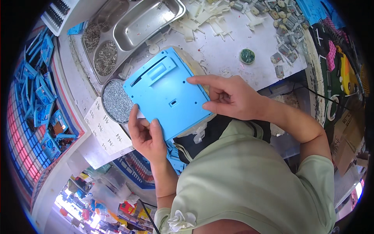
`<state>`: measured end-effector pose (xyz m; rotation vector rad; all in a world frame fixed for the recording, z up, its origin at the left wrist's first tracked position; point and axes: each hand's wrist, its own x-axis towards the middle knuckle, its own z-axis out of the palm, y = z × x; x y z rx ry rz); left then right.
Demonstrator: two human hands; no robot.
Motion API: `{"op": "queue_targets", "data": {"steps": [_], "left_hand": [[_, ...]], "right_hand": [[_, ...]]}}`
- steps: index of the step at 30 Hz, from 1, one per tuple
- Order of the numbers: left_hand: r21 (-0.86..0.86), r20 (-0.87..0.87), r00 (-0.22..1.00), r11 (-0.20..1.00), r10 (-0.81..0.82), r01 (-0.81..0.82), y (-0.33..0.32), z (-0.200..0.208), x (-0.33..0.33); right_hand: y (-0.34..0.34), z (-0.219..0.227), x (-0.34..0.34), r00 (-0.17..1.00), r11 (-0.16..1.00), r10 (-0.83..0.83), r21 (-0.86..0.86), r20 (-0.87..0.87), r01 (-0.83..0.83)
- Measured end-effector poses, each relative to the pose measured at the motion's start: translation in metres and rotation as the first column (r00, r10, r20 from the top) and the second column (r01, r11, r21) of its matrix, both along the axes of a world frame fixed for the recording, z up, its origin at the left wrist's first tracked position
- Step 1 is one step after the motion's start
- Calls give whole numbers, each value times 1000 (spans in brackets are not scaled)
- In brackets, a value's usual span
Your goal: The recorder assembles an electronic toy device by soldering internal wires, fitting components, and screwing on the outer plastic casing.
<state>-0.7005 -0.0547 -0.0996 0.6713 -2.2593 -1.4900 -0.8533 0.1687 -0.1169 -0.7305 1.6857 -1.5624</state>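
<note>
Blue panel [165, 91]: face up, tilted askew in view, over the near part of the white worktable [230, 60]. A pale pad [194, 66] shows past its upper right edge; cannot tell whether the panel bears on it.

Left hand [147, 138]: grasping the panel at its lower left edge, index finger and thumb apart along it. Right hand [237, 97]: grasping the right edge, index finger and thumb at separate spots, remaining fingers curled; undersides of both holds hidden.

Risks, my judgement:
1. Both holds sit at edges. If one slackens, the panel could pivot about the other and slip toward the person's lap.
2. The left corner overlaps the round bowl [103, 97] of small silver pieces [118, 102] in view; contact unclear. A sharp leftward swing could catch the rim and spill them.
3. Loose pieces could lodge under the panel and scratch it or make it rock.
4. Clear plastic [199, 134] hangs by the lower edge; it could snag if the panel is turned.

Steel tray [146, 21] and pale plastic parts [218, 27] lie beyond, lower risk.
</note>
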Motion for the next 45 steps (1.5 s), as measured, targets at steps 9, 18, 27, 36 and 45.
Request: {"op": "queue_targets", "data": {"steps": [9, 18, 27, 36, 45], "left_hand": [[-50, -87, 993, 995, 85, -90, 13, -19, 12], [-56, 13, 994, 992, 112, -111, 17, -6, 10], [298, 76, 996, 952, 46, -66, -3, -6, 19], [495, 12, 999, 868, 45, -45, -7, -3, 16], [299, 182, 982, 949, 51, -105, -6, 6, 11]], "right_hand": [[-6, 2, -16, 968, 984, 165, 103, -191, -147], [-5, 13, -20, 967, 978, 135, 184, -217, -95], [-9, -8, -15, 980, 990, 133, -24, -151, -138], [-10, -3, -14, 993, 991, 107, -87, 39, -103], [-10, 5, -23, 978, 994, 106, 58, -181, -97]]}}
